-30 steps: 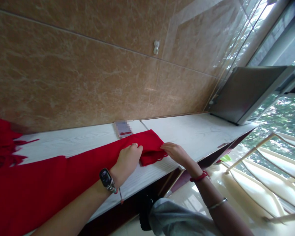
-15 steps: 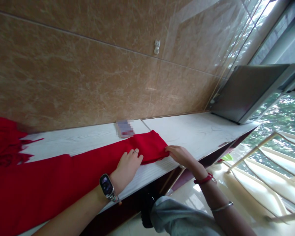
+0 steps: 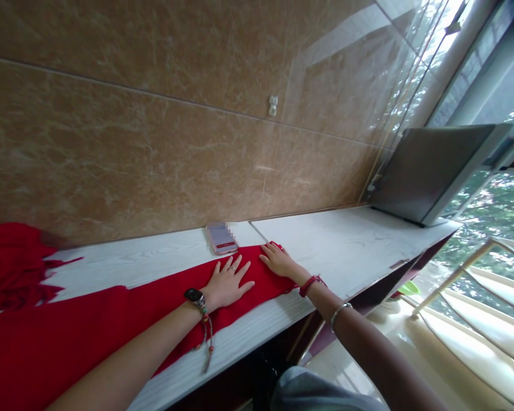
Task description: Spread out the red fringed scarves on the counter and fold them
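Note:
A long red scarf (image 3: pixel 81 325), doubled over at its right end, runs along the white wood-grain counter. Spread flat on its middle is my left hand (image 3: pixel 228 286), fingers apart; a watch and a beaded bracelet circle that wrist. My right hand (image 3: pixel 279 261) lies on the right end of the red cloth, near its far corner, with the fingers stretched out. Neither hand grips anything. Part of the scarf is hidden beneath my left forearm.
A phone (image 3: pixel 221 238) lies by the scarf's far edge. Bunched red fringed cloth (image 3: pixel 15 268) sits at the left. Brown tiled wall (image 3: pixel 154 148) backs the counter (image 3: pixel 321 234); a grey appliance (image 3: pixel 432 171) stands at its far right end. A cream rack (image 3: pixel 488 308) is at the right.
My right hand has let go of the scarf's near right corner and moved farther onto the cloth, flattening out. My left hand's fingers have spread. The view has tilted slightly up.

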{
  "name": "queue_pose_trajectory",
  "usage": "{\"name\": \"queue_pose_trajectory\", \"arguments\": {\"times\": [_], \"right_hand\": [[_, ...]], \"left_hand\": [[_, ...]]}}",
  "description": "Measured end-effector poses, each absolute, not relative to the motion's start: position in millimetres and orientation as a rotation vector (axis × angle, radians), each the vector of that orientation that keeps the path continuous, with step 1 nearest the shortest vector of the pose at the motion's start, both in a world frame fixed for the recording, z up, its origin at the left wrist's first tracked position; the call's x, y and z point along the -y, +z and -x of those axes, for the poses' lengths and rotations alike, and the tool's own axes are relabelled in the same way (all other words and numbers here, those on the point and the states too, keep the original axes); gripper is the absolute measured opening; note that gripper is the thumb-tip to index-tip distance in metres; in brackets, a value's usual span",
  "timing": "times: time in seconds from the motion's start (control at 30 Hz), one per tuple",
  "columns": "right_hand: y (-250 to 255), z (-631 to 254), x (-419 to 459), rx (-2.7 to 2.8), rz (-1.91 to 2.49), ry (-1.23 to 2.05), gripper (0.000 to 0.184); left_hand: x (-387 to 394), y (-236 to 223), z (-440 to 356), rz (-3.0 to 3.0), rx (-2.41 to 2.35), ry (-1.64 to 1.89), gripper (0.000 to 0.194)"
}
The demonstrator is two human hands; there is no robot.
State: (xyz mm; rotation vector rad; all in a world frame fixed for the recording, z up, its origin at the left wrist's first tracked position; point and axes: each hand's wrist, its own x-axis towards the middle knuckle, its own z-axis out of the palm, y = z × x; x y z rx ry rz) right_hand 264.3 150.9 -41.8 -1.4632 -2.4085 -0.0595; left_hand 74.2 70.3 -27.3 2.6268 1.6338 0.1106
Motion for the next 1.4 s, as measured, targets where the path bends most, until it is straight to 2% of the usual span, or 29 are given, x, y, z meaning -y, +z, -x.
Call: {"name": "queue_pose_trajectory", "arguments": {"times": [0.2,0.37,0.5,0.8,0.93,1.1,1.27,1.4], "right_hand": [[-58,-276,-164,2.397,1.617,-0.077,0.046],[-57,-279,-170,2.396,1.607,-0.106,0.048],[-57,-280,-168,2.362,1.540,-0.131,0.046],[-56,-281,-164,2.385,1.248,-0.115,0.041],[-56,-280,-163,2.348,1.270,-0.153,0.039],[-51,-279,-159,2.387,1.362,-0.143,0.039],[-30,-262,-158,2.498,1.339,-0.100,0.039],[-12,-240,-170,2.584,1.238,-0.051,0.028]], "left_hand": [[-78,-25,-68,-2.641,-1.591,0.063,0.068],[-96,-17,-57,-2.551,-1.893,0.354,0.038],[-103,-18,-35,-2.443,-1.976,0.359,0.027],[-121,26,-11,-2.395,-1.846,0.516,0.031],[-121,2,-10,-2.433,-1.964,0.382,0.019],[-113,-28,-8,-2.431,-2.039,0.465,0.019],[-116,-28,-3,-2.492,-1.903,0.569,0.014],[-120,-19,-1,-2.547,-1.769,0.673,0.015]]}}
